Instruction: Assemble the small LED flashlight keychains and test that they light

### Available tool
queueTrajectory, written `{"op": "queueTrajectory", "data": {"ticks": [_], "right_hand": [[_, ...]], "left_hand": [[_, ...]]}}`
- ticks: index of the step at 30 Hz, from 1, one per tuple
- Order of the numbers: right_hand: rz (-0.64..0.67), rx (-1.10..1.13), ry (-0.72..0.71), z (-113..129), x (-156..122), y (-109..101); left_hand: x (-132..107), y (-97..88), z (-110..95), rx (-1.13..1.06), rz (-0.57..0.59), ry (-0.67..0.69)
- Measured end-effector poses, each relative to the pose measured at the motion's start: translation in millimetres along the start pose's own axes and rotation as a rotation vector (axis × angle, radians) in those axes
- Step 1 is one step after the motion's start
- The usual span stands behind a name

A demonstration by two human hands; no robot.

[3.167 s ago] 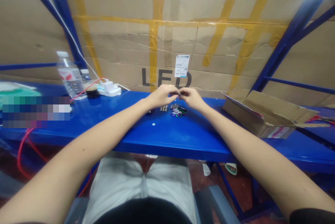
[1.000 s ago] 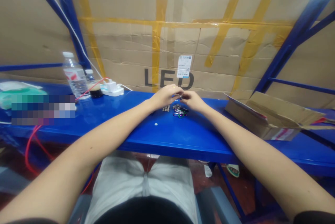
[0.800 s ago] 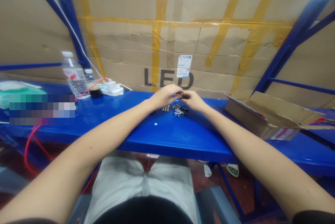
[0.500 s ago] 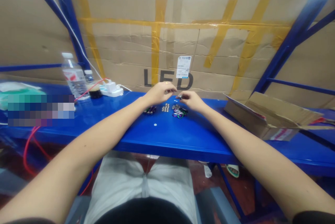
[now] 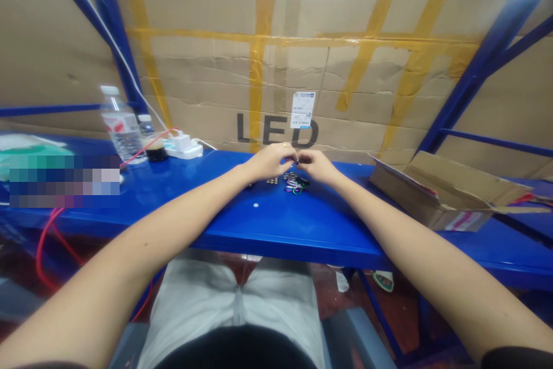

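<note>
Pinching a small shiny piece (image 5: 298, 162) at frame centre: right hand (image 5: 317, 165). Left hand (image 5: 272, 160): bent fingers meeting it, grip unclear. Below, glossy looped clips (image 5: 294, 185) are lying on the smooth blue table (image 5: 298, 219).

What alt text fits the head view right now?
The right hand pinches a small dark part, too small to identify, fingertip to fingertip with the left hand, above a blue table. Small metal pieces and colourful looped items lie just nearer the camera. An open cardboard box sits at right, a clear bottle at left.
</note>
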State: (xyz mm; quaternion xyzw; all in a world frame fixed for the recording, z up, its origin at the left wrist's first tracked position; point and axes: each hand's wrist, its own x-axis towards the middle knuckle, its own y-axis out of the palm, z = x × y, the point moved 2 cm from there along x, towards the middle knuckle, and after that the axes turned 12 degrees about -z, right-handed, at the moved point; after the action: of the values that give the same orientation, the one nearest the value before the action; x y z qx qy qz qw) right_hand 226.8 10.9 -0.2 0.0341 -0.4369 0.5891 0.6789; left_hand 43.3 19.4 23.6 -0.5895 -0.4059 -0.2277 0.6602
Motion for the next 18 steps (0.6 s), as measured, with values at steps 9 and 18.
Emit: {"op": "queueTrajectory", "data": {"ticks": [9,18], "right_hand": [[-0.019,0.037,0.054,-2.8,0.1,1.7],[-0.008,0.029,0.054,-3.8,0.3,2.9]], "left_hand": [[-2.9,-19.9,32.2,0.193,0.163,-0.194],[-22.1,-24.6,63.3,0.291,0.713,-0.486]]}}
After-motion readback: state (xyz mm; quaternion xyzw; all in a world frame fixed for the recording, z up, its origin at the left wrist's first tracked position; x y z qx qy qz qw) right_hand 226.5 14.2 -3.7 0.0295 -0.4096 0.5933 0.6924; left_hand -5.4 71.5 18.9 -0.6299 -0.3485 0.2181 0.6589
